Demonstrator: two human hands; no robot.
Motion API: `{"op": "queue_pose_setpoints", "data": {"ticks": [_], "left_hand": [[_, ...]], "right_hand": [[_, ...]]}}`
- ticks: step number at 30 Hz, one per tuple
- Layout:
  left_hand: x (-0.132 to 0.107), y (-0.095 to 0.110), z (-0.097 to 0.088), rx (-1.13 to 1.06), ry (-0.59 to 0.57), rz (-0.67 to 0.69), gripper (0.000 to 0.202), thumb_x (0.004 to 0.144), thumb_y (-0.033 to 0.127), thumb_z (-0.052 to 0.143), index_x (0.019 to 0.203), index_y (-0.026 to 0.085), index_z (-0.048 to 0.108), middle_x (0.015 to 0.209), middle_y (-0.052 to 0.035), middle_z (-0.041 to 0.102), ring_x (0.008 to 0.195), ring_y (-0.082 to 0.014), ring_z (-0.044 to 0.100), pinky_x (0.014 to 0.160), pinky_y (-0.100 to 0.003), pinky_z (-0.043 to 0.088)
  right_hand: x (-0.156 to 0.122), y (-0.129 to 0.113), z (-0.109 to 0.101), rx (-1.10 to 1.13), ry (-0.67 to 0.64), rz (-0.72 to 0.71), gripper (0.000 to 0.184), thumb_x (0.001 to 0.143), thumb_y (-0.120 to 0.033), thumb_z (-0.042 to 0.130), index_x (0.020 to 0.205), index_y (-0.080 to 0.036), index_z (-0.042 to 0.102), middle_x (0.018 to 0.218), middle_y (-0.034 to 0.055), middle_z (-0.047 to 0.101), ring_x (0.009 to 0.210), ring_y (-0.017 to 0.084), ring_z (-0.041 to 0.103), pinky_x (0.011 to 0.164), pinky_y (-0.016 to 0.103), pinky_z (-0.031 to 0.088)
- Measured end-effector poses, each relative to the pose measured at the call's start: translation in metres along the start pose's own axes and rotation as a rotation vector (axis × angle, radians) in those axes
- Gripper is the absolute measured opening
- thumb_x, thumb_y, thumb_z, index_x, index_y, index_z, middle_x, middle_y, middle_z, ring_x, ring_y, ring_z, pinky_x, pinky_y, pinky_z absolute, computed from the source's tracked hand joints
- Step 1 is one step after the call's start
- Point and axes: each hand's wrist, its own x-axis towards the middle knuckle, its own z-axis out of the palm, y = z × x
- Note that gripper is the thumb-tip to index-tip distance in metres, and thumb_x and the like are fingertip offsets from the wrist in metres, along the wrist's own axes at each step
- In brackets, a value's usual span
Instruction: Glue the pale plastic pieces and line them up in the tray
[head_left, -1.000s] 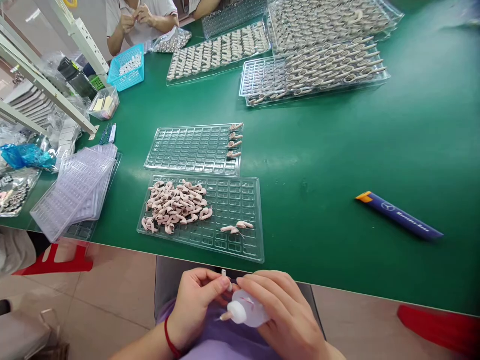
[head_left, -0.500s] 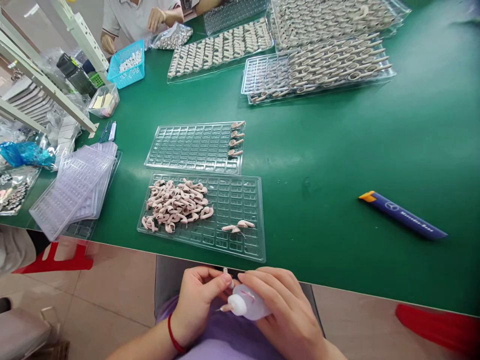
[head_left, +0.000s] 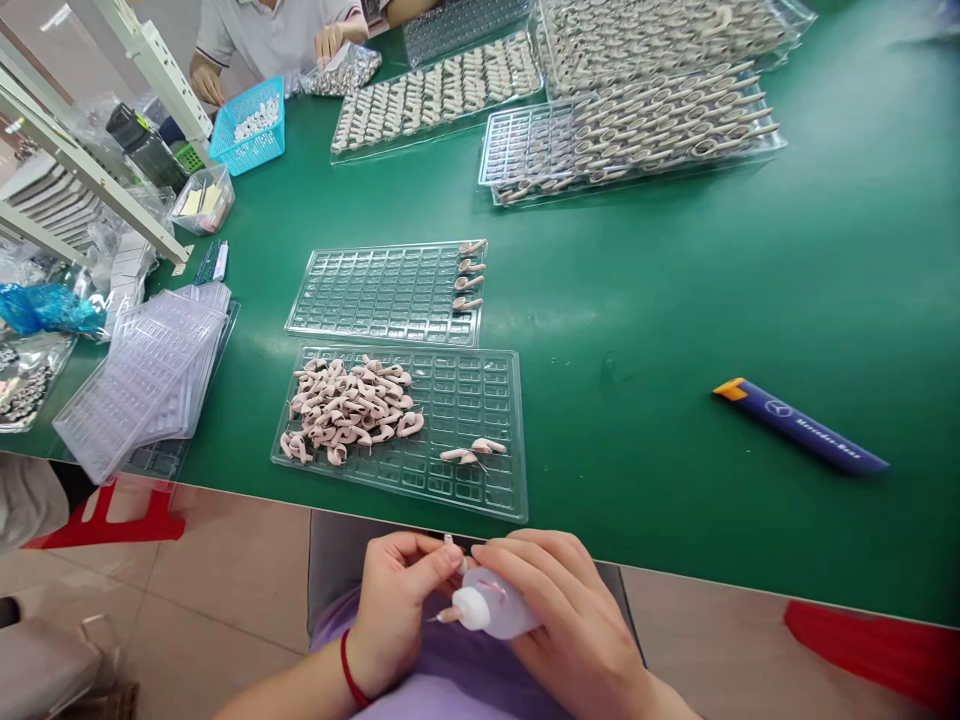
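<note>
My left hand (head_left: 395, 600), with a red cord round its wrist, is closed in a pinch on a small pale earbud shell (head_left: 448, 540), mostly hidden by the fingers. In my right hand (head_left: 574, 605) is a translucent squeeze bottle (head_left: 501, 605) with a white cap and thin needle tip pointing left. The bottle lies tilted just beside my left fingers. Beyond them on the table, a clear plastic tray (head_left: 487, 400) carries a heap of pinkish earbud shells (head_left: 349, 405) and a few loose ones. Behind it, another clear tray (head_left: 375, 290) has several shells along its right edge.
Filled trays (head_left: 675, 120) stand at the back of the green table (head_left: 622, 280). A blue box cutter-like object (head_left: 802, 425) lies at right. Stacked empty trays (head_left: 142, 370), a blue basket (head_left: 247, 150) and a metal frame (head_left: 161, 75) are at left. A co-worker (head_left: 277, 40) sits opposite.
The view has shifted slightly. Both hands keep nearly the same pose, with the bottle and shell still held close together. The co-worker's hands have moved a little.
</note>
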Motion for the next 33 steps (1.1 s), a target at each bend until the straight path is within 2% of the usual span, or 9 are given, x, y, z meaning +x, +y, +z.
{"op": "queue_pose_setpoints", "data": {"ticks": [18, 25, 33], "left_hand": [[0.005, 0.002, -0.005, -0.026, -0.097, -0.073, 0.033, 0.059, 0.038, 0.089, 0.058, 0.010, 0.072, 0.055, -0.0021, 0.062, 0.047, -0.0070, 0.046, 0.043, -0.018, 0.029], [0.007, 0.007, -0.006, -0.037, -0.138, -0.137, 0.032, 0.058, 0.037, 0.089, 0.063, 0.009, 0.074, 0.059, -0.0039, 0.066, 0.051, -0.0088, 0.052, 0.050, -0.019, 0.037], [0.008, 0.010, -0.003, -0.061, -0.113, -0.173, 0.036, 0.050, 0.038, 0.092, 0.060, 0.009, 0.074, 0.057, -0.0040, 0.065, 0.049, -0.0093, 0.052, 0.047, -0.019, 0.037]], "right_hand": [[0.009, -0.010, -0.005, -0.009, -0.025, 0.021, 0.028, 0.084, 0.001, 0.048, 0.101, -0.016, 0.062, 0.081, 0.0058, 0.070, 0.074, 0.016, 0.062, 0.069, 0.030, 0.051], [0.009, -0.012, -0.005, -0.019, -0.025, 0.040, 0.028, 0.084, 0.002, 0.050, 0.102, -0.016, 0.061, 0.082, 0.0058, 0.071, 0.072, 0.015, 0.063, 0.068, 0.030, 0.051], [0.007, -0.013, -0.004, -0.038, -0.030, 0.046, 0.027, 0.084, 0.002, 0.050, 0.101, -0.015, 0.061, 0.083, 0.0061, 0.070, 0.073, 0.016, 0.063, 0.070, 0.030, 0.050]]}}
